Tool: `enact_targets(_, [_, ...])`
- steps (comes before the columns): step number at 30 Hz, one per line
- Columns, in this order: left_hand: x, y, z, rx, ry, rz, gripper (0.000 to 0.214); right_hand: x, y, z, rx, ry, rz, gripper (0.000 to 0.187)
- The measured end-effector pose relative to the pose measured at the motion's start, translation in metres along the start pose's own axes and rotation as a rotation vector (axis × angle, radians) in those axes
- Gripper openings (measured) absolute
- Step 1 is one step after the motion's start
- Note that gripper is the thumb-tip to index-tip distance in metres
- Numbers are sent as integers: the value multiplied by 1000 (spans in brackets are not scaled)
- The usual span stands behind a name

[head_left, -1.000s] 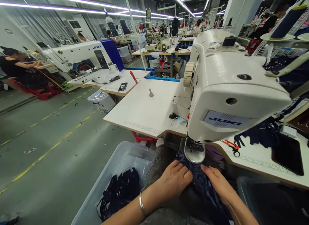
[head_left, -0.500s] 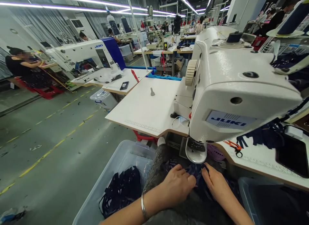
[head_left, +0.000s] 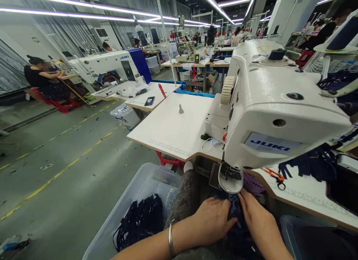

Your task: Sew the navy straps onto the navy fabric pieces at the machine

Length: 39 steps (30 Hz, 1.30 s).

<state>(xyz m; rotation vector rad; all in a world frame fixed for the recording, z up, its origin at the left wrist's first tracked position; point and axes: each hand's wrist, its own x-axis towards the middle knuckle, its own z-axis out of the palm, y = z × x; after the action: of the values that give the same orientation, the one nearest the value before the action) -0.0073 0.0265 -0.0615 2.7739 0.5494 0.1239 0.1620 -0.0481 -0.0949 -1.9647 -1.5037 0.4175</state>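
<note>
Both my hands rest on a piece of dark navy fabric (head_left: 237, 211) in my lap, just below the head of a white JUKI sewing machine (head_left: 276, 114). My left hand (head_left: 214, 221), with a silver bangle on its wrist, is closed with its fingers curled on the fabric. My right hand (head_left: 256, 219) presses against the same fabric from the right, fingers together and gripping it. The machine's lower end (head_left: 231, 178) hangs right above my fingertips.
A clear plastic bin (head_left: 140, 200) with dark fabric pieces stands at my left. The white sewing table (head_left: 170, 129) stretches ahead; orange snips (head_left: 272, 174) and dark cut pieces (head_left: 310, 165) lie at right. Another bin (head_left: 313, 234) sits lower right. People work at machines across the aisle.
My hands have drawn closer together and bunched the navy fabric between them; earlier they lay flatter and further apart. The view has dropped slightly.
</note>
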Motion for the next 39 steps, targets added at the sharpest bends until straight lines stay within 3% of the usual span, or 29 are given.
enact_targets(2, [-2, -3, -16, -174, 110, -25, 77, 2, -9, -17, 118, -192, -75, 35])
enact_targets(3, [-4, -5, -25, -301, 138, 6, 82, 3, -15, -26, 175, -309, -118, 32])
enact_targets(5, [-5, -12, -41, -527, 99, 85, 57, 5, -26, -43, 225, -435, -193, 28])
enact_targets(7, [-4, -20, -52, -571, 77, 53, 28, 8, -32, -54, 210, -355, -236, 31])
enact_targets(11, [6, -30, -63, -370, 307, -184, 26, 21, -33, -56, 16, -3, -410, 31])
enact_targets(13, [11, -30, -63, -247, 411, -164, 25, 26, -30, -52, -80, 92, -460, 31])
enact_targets(15, [12, -27, -62, -102, 452, -17, 25, 28, -27, -47, -94, 143, -425, 34])
enact_targets(18, [11, -17, -61, 58, 370, 155, 29, 26, -22, -42, -16, 136, -299, 38])
enact_targets(23, [11, -8, -65, 121, 306, 84, 30, 25, -19, -42, 202, 42, 24, 39])
enact_targets(27, [15, -8, -69, 158, 278, 70, 29, 25, -17, -40, 261, 70, 154, 46])
enact_targets(31, [16, -8, -70, 157, 287, 91, 29, 31, -15, -40, 270, 102, 165, 52])
enact_targets(39, [18, -5, -65, 248, 284, -51, 32, 69, -28, -51, 387, 5, 81, 25])
